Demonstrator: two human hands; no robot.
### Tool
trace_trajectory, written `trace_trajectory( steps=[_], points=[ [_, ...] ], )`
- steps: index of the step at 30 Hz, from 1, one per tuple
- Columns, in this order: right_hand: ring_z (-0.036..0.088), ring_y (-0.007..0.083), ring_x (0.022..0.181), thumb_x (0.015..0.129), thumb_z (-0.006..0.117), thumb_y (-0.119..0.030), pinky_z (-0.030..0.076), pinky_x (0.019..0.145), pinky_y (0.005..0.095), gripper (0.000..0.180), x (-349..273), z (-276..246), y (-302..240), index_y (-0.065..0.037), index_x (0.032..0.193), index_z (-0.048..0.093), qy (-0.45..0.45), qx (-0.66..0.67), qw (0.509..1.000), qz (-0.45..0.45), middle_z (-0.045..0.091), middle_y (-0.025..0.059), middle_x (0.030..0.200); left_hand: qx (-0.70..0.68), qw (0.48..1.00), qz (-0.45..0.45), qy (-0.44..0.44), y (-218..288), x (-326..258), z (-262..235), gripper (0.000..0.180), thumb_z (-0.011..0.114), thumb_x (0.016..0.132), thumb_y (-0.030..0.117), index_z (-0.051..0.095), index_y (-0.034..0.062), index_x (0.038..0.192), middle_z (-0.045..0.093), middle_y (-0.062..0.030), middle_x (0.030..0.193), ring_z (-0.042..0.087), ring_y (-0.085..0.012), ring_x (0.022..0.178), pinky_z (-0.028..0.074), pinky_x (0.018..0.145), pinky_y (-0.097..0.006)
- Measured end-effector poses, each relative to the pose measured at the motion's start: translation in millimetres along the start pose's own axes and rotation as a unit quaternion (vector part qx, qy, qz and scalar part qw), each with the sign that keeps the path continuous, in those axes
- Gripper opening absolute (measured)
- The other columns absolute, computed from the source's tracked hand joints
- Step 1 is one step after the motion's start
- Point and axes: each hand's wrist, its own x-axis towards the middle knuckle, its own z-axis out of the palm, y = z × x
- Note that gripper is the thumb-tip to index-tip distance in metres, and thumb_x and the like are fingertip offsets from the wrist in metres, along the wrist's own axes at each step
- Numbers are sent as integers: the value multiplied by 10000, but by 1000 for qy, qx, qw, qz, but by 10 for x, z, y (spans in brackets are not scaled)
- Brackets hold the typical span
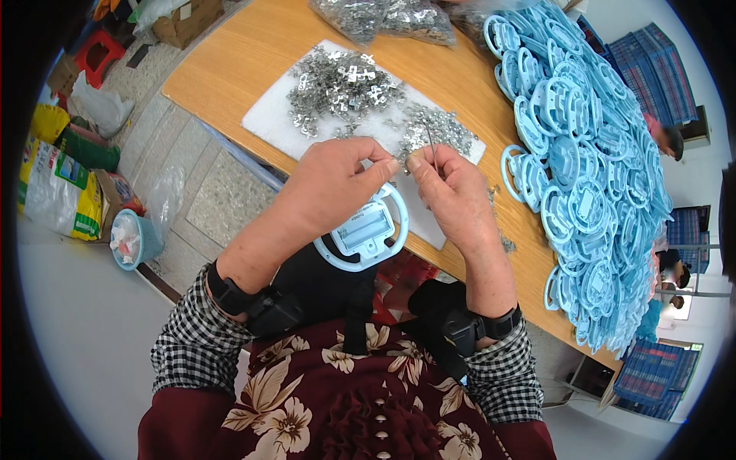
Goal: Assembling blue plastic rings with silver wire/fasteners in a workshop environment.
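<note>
Grip of the left hand (333,184) is pinched, thumb against forefinger; whether anything small sits between the tips cannot be told. Right hand (456,195) is likewise narrowed, thumb and fingers closed on a thin dark rod (431,139), which projects upward from them. Fingertips of both hands stand just beside each other, over the front of the table (226,67).

Blue ring (365,231), fitted with a central plate, is located below the hands, between the forearms, across the table's near edge in view. Its top is partly hidden by the left hand; contact there cannot be confirmed.

White mat (267,115) lies on the table beyond the hands. It carries a large heap of metal clips (337,86) and, nearer the right hand, a smaller heap (443,129). Clear bags (349,17) of metal pieces lie at the far side. A large pile of blue parts (586,172), similar in form to the ring, covers the table's right side. On the floor at left: a blue bin (151,239) and a red stool (98,57).
</note>
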Motion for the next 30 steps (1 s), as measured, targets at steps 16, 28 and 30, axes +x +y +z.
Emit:
trace_trajectory(
  steps=[16,28,30],
  points=[
    [482,68,660,971,646,-235,405,600,253,226,-93,-84,46,-17,913,630,26,-5,999,26,553,-14,722,71,997,-29,14,69,76,-82,303,635,983,263,709,-28,1017,668,-30,728,585,-64,668,470,595,-260],
    [478,70,666,989,622,-225,407,598,254,205,-335,-296,-7,-20,975,620,-76,94,992,34,542,-27,732,-104,989,-19,-100,139,-163,254,196,594,1020,192,645,3,1010,570,66,729,469,-3,638,381,545,-204],
    [476,50,663,991,623,-227,401,594,235,194,-398,-338,31,-34,982,622,-98,137,984,64,540,-43,744,-107,984,-31,-136,158,-217,303,194,586,1024,190,645,5,1021,577,64,730,477,-1,641,388,546,-202]
  ],
)
